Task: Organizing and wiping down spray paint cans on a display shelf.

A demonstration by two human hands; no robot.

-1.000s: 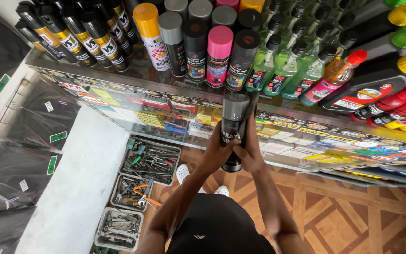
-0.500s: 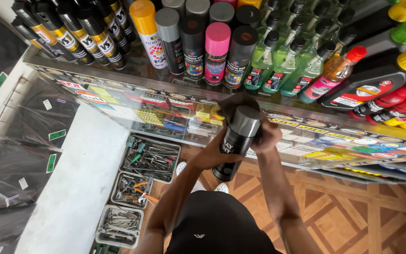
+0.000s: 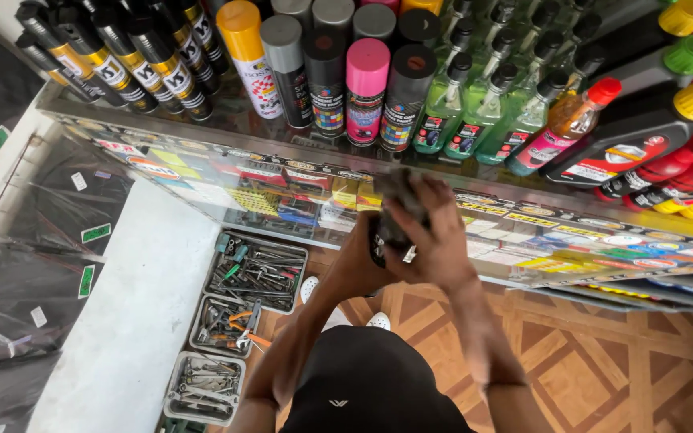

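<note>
Here both hands grip a dark spray can (image 3: 395,210), blurred: the right hand (image 3: 435,240) has its fingers clamped over the cap, the left hand (image 3: 362,258) wraps the body. Beyond the fingers, capped spray cans (image 3: 366,90) line the glass desk (image 3: 226,143). Below left, floor trays (image 3: 257,271) hold loose tools

Along the far edge of the glass counter (image 3: 202,152) stands a row of spray paint cans: a yellow-capped can (image 3: 249,44), a grey-capped can (image 3: 286,60), a pink-capped can (image 3: 365,88) and dark-capped ones beside them. To their right stand green spray bottles (image 3: 451,112), then an orange bottle with a red cap (image 3: 571,120). Yellow-banded black cans (image 3: 114,60) crowd the far left corner. On the floor below the counter's near edge lie three trays of tools (image 3: 254,273), beside patterned parquet (image 3: 603,361).
</note>
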